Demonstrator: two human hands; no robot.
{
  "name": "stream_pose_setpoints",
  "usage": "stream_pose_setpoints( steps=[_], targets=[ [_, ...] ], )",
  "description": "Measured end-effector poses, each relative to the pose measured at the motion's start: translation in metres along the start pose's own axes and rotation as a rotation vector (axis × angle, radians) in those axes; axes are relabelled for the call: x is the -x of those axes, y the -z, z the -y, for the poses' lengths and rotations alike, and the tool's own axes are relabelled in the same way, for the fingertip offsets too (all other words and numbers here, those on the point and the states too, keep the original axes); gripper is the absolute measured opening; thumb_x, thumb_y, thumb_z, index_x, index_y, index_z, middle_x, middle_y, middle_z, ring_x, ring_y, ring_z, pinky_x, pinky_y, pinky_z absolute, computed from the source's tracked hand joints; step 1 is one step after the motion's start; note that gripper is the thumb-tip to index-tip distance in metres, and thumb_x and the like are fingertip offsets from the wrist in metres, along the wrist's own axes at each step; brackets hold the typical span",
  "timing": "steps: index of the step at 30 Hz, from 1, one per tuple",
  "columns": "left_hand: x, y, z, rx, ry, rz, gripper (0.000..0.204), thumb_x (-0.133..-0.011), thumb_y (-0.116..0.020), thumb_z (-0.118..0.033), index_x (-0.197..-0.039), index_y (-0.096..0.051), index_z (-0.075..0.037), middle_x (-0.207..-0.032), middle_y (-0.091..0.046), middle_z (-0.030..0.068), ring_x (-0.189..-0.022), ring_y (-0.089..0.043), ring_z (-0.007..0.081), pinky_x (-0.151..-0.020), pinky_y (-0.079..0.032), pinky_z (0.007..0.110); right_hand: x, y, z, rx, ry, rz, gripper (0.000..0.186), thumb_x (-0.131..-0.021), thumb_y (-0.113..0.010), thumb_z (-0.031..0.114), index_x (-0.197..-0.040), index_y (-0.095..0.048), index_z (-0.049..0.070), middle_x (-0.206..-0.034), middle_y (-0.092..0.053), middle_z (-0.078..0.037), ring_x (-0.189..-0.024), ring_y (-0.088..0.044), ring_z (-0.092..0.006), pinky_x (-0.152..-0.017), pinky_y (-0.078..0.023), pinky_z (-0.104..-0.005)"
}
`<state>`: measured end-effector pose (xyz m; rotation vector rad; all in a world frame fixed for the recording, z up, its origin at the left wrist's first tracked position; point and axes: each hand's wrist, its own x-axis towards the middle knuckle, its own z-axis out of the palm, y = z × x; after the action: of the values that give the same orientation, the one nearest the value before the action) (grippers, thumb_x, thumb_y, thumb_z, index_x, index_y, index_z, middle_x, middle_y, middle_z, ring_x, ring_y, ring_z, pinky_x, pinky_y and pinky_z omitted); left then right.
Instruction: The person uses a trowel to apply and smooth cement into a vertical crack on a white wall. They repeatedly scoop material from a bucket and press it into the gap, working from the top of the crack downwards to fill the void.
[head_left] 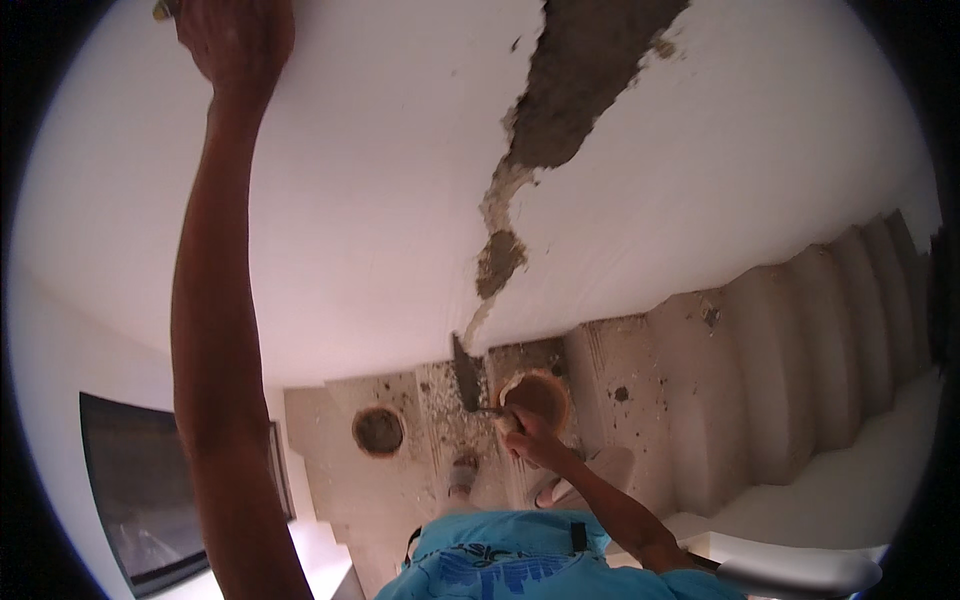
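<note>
My left arm reaches up along the white wall (370, 200). At the top edge my left hand (240, 45) is closed round something with a small yellowish end (163, 9), the rest of it hidden or out of view. Low down, my right hand (530, 440) grips the handle of a pointing trowel (465, 375), its narrow grey blade tipped up toward the foot of the wall. Dark grey mortar (590, 80) fills a ragged strip in the wall, wide at the top. A smaller grey patch (499, 263) and a thin pale crack lie below it.
Beside my right hand stands a round reddish-brown basin (545, 392). Another round basin (378, 432) with greyish stuff in it is further left. Crumbs litter the steps by my sandalled feet (462, 475). Stairs (770, 370) run off right; a dark-framed panel (140, 490) is at left.
</note>
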<state>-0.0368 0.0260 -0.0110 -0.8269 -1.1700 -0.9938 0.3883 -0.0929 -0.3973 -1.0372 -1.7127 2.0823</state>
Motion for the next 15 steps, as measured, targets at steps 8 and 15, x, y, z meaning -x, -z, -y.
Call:
stream_pose_setpoints(
  steps=[8,15],
  targets=[
    [-0.012,0.014,-0.006,0.304,-0.12,-0.081,0.039,-0.103,-0.042,-0.025,-0.139,-0.053,-0.013,-0.152,-0.041,0.0116,-0.14,-0.036,0.0339,-0.117,-0.026,0.049,-0.013,0.021,0.128,-0.134,0.506,-0.384,0.032,-0.09,-0.05,0.009,-0.121,-0.051,0.0,-0.071,-0.053,-0.004,-0.053,-0.048,-0.0093,-0.049,-0.045,-0.0276],
    [-0.008,0.026,0.007,0.227,-0.175,0.155,0.05,-0.105,-0.036,-0.036,-0.15,-0.038,-0.015,-0.159,-0.028,0.0104,-0.147,-0.023,0.0331,-0.12,-0.022,0.05,-0.05,0.039,0.213,0.112,0.782,-0.699,0.028,-0.087,-0.057,0.012,-0.112,-0.056,0.0,-0.066,-0.053,-0.003,-0.053,-0.052,-0.0115,-0.049,-0.044,-0.0301]
  ],
)
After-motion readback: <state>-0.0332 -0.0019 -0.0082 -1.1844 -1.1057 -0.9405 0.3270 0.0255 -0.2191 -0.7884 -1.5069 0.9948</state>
